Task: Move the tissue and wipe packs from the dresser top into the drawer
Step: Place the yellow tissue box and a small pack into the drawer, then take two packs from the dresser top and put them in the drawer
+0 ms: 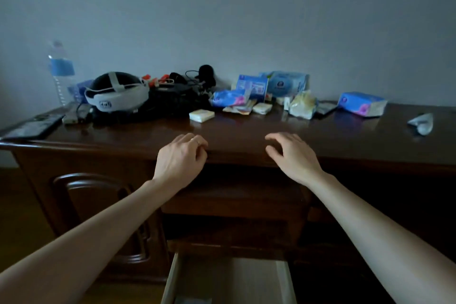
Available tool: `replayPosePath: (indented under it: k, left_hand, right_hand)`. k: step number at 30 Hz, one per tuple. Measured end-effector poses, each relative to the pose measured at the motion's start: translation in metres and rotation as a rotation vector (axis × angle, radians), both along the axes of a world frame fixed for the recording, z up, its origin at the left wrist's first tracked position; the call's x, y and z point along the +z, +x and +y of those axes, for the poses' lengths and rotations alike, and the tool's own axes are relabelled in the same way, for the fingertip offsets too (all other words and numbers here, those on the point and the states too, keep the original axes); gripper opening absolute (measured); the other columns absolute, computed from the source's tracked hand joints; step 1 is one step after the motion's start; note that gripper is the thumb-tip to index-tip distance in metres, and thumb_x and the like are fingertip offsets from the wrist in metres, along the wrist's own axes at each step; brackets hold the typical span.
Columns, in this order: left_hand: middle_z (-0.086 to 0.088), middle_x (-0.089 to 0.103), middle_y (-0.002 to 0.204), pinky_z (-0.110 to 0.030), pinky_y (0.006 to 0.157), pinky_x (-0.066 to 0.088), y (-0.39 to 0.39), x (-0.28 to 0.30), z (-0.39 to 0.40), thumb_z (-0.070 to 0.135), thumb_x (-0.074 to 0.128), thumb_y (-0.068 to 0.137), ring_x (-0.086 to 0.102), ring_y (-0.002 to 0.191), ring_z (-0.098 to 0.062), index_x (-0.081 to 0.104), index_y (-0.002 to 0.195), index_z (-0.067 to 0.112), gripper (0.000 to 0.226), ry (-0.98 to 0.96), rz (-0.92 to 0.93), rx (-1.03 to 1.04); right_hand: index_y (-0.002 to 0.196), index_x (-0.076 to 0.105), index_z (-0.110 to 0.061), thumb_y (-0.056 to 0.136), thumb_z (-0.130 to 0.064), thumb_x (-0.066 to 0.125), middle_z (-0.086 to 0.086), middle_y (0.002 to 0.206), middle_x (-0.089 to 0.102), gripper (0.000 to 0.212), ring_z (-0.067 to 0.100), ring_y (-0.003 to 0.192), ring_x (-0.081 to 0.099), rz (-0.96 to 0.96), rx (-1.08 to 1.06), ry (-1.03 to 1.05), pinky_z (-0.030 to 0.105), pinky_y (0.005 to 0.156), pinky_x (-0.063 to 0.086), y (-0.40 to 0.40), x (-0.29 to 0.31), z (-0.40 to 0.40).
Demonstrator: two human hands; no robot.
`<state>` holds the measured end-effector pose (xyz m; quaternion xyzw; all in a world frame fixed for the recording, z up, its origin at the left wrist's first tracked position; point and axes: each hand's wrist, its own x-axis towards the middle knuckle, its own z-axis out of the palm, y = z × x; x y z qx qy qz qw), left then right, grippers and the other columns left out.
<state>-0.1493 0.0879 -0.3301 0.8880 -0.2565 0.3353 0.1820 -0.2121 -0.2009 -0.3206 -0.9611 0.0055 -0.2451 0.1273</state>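
Several tissue and wipe packs lie along the back of the dark wooden dresser top (246, 136): a blue pack (361, 103) at the right, a large blue wipe pack (287, 82), a blue box-like pack (251, 85), a blue-pink pack (229, 97), a yellowish pack (302, 105) and a small white pack (201, 115). Below, a light-wood drawer (229, 279) is pulled out. My left hand (182, 155) hovers at the dresser's front edge, fingers loosely curled and holding nothing. My right hand (291, 153) is beside it, fingers apart and bare.
A white and black headset (116, 92), cables and dark gear (182, 91) fill the left half. A water bottle (60, 71) stands at the far left, a dark flat device (32, 127) near the left edge, and a crumpled grey wrapper (420, 122) at the right.
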Motion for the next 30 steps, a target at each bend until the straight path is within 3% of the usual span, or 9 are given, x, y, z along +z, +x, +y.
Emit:
replayPosePath:
  k: [5,12,14,17,20,22,26,28,30]
  left_hand:
    - [0.002,0.062,0.123,-0.035,0.073,0.049,0.074,0.022,-0.033,0.026,0.058,0.091,0.054,0.116,-0.022,0.066,0.123,0.025,0.033,0.057,0.079,0.036]
    - [-0.007,0.058,0.132,-0.041,0.092,0.046,0.162,0.036,-0.087,0.027,0.054,0.091,0.051,0.121,-0.028,0.057,0.137,0.02,0.047,0.12,0.186,0.03]
    - [-0.009,0.054,0.138,-0.042,0.098,0.043,0.185,0.035,-0.1,0.03,0.052,0.093,0.048,0.125,-0.029,0.052,0.142,0.02,0.05,0.191,0.191,0.035]
    - [-0.008,0.042,0.151,-0.044,0.109,0.035,0.221,0.036,-0.111,0.035,0.051,0.095,0.038,0.137,-0.029,0.039,0.152,0.026,0.059,0.209,0.221,0.032]
    - [-0.008,0.033,0.16,-0.046,0.116,0.028,0.253,0.028,-0.12,0.044,0.047,0.099,0.031,0.145,-0.029,0.029,0.157,0.032,0.061,0.23,0.255,0.028]
    - [-0.006,0.035,0.159,-0.048,0.118,0.024,0.268,0.014,-0.124,0.049,0.042,0.1,0.031,0.145,-0.029,0.03,0.156,0.034,0.059,0.234,0.268,0.054]
    - [-0.004,0.055,0.142,-0.047,0.11,0.032,0.281,0.004,-0.126,0.049,0.05,0.096,0.043,0.134,-0.029,0.053,0.139,0.031,0.047,0.182,0.224,0.028]
    - [-0.003,0.061,0.128,-0.046,0.108,0.034,0.279,0.009,-0.125,0.044,0.055,0.096,0.049,0.124,-0.028,0.06,0.126,0.029,0.034,0.174,0.177,0.025]
    - [-0.001,0.064,0.12,-0.047,0.111,0.03,0.269,0.016,-0.125,0.035,0.054,0.098,0.053,0.119,-0.025,0.063,0.116,0.029,0.021,0.209,0.135,0.03]
  right_hand:
    - [0.095,0.071,-0.027,0.097,-0.049,0.058,-0.012,0.094,0.066,0.026,0.014,0.095,0.06,-0.119,-0.04,-0.183,0.033,0.069,0.052,0.019,-0.001,0.001]
    - [0.058,0.047,-0.028,0.098,-0.047,0.054,-0.009,0.052,0.048,0.045,0.006,0.05,0.05,-0.079,-0.037,-0.182,0.027,0.046,0.032,0.073,0.018,-0.021]
    - [0.062,0.05,-0.031,0.099,-0.051,0.052,-0.011,0.056,0.053,0.042,0.004,0.053,0.05,-0.016,-0.034,-0.169,0.027,0.048,0.029,0.102,0.02,-0.025]
    - [0.102,0.063,-0.037,0.1,-0.051,0.05,-0.013,0.1,0.068,0.019,0.012,0.086,0.066,-0.009,-0.05,-0.093,0.031,0.061,0.042,0.158,0.028,-0.029]
    - [0.142,0.045,-0.044,0.102,-0.046,0.048,-0.005,0.146,0.049,0.04,0.022,0.127,0.055,0.045,-0.039,0.016,0.042,0.088,0.051,0.228,0.042,-0.026]
    - [0.152,0.036,-0.044,0.103,-0.047,0.046,-0.001,0.16,0.033,0.05,0.029,0.14,0.044,0.16,-0.061,0.018,0.05,0.101,0.046,0.269,0.042,-0.019]
    - [0.137,0.053,-0.03,0.094,-0.063,0.055,0.008,0.144,0.052,0.055,0.033,0.131,0.049,0.251,-0.083,-0.14,0.044,0.096,0.047,0.301,0.023,-0.009]
    - [0.122,0.058,-0.026,0.086,-0.077,0.054,0.006,0.131,0.061,0.062,0.031,0.119,0.057,0.198,-0.044,-0.134,0.04,0.084,0.046,0.291,0.021,-0.01]
    - [0.107,0.06,-0.028,0.087,-0.07,0.06,0.004,0.119,0.066,0.047,0.029,0.109,0.062,0.142,-0.006,-0.144,0.036,0.074,0.041,0.274,0.023,-0.014]
